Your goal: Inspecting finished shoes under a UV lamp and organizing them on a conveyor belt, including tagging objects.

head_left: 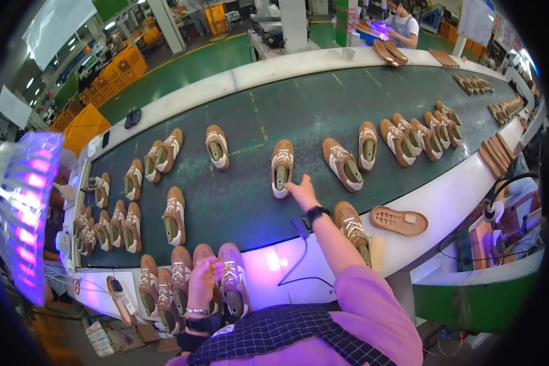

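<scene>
My checked apron faces the conveyor; my left hand hangs loose by its near edge. Farther in, my right hand meets a brown shoe; whether clamped, I can't tell. Probably positioning it; next needs steady fingers.

Belt looks smooth, slightly glossy; shoes on it matt, suede-like; ledge beside it shiny; crates beyond it plastic.

Your right hand at heel of brown shoe on green belt. Left hand near shoe row beside belt. Loose sole beside belt.
</scene>
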Available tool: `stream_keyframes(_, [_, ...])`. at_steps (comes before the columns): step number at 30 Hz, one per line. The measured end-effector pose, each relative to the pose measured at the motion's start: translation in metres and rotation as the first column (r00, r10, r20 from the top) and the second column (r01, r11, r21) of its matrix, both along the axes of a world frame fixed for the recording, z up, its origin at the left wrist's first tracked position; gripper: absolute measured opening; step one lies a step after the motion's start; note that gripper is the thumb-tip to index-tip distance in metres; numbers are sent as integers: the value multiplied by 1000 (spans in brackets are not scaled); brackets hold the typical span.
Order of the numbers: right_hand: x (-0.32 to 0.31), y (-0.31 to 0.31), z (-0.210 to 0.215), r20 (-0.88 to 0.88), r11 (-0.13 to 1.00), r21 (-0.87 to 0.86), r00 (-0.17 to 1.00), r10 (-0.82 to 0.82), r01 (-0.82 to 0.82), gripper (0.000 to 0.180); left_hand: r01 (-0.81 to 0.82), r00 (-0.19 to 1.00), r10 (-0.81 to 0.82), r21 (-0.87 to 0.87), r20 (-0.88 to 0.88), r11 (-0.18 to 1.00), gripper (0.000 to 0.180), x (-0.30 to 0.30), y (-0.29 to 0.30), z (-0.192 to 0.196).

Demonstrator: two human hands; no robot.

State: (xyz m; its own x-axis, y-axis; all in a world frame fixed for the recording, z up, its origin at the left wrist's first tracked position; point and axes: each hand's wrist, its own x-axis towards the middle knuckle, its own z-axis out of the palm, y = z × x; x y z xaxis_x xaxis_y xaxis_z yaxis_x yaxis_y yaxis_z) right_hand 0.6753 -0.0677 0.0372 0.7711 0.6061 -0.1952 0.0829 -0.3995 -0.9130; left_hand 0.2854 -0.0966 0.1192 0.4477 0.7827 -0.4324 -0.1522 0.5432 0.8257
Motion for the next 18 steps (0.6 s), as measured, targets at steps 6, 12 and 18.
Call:
stream_keyframes(6, [0,77,-32,-34,987,-135,995,-91,86,87,7,999,-9,-51,-40,999,37,20,-32,1])
stream_keyframes(12, [11,67,-43,-246,999,-43,969,-35,25,75,2,998,-5,-42,-69,999,39,26,-34,12])
stream_keyframes(18, [-30,-44,22,-564,843,532,710,422,-78,47,211,977,-208,-78,46,974,45,69,-16,3])
